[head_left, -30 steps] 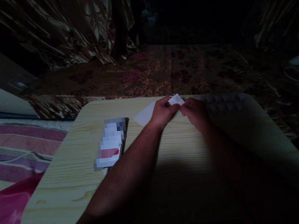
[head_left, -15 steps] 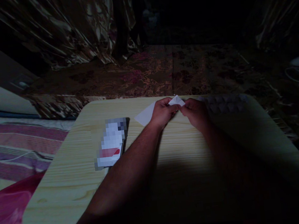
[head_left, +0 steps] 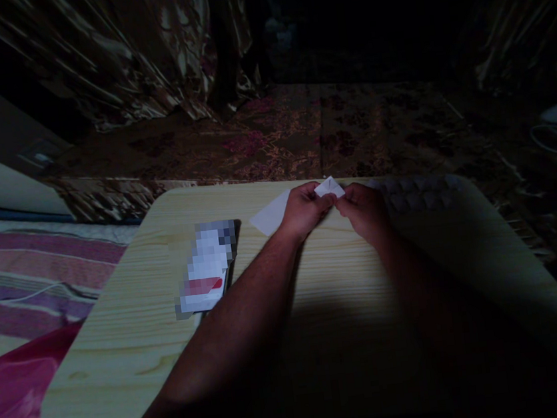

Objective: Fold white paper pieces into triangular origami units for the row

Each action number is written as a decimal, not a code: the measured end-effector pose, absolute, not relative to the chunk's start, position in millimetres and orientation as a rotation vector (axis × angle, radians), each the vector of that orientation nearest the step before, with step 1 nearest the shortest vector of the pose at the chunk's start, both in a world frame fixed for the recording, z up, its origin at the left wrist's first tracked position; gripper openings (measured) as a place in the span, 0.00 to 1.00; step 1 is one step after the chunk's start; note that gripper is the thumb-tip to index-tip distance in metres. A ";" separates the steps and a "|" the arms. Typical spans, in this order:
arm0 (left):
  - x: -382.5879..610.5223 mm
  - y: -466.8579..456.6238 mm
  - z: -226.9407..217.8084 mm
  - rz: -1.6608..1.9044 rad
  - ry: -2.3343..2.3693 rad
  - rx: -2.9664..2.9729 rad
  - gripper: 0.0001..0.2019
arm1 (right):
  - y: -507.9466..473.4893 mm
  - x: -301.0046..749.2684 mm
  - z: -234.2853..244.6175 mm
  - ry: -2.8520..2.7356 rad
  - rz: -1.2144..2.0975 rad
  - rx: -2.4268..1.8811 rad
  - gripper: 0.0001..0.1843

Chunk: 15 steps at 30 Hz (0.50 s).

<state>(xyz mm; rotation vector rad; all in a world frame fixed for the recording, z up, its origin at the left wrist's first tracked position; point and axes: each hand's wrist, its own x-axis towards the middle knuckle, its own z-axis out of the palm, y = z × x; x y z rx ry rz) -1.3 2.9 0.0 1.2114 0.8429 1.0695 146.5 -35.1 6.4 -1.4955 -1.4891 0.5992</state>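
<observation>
A small folded piece of white paper (head_left: 329, 188) is held up near the far edge of the wooden table (head_left: 133, 306). My left hand (head_left: 302, 210) pinches its left side, thumb across the front. On the other side, my right hand (head_left: 365, 210) grips the lower right corner between thumb and fingers. Creases meet near the middle of the paper. Beside my left hand lies a flat white paper sheet (head_left: 270, 215), partly covered by that hand. Several small folded pieces (head_left: 420, 191) sit in rows right of my right hand, dim in shadow.
A phone (head_left: 209, 264) with a blurred-out screen lies left of my left forearm. Past the far edge is a ledge with patterned cloth (head_left: 251, 142). A striped bed cover (head_left: 38, 263) and a pink plastic bag (head_left: 22, 392) are at the left.
The folded paper has shifted very slightly in my fingers. Both hands stay in almost the same place.
</observation>
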 end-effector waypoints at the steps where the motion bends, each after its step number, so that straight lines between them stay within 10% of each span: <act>1: -1.2 2.8 -0.3 1.066 0.847 1.220 0.14 | -35.1 146.5 6.9 -1.489 0.592 -1.504 0.12; 15: 1.4 1.0 -2.3 1.092 0.924 1.281 0.14 | -34.3 146.6 6.1 -1.446 0.593 -1.515 0.10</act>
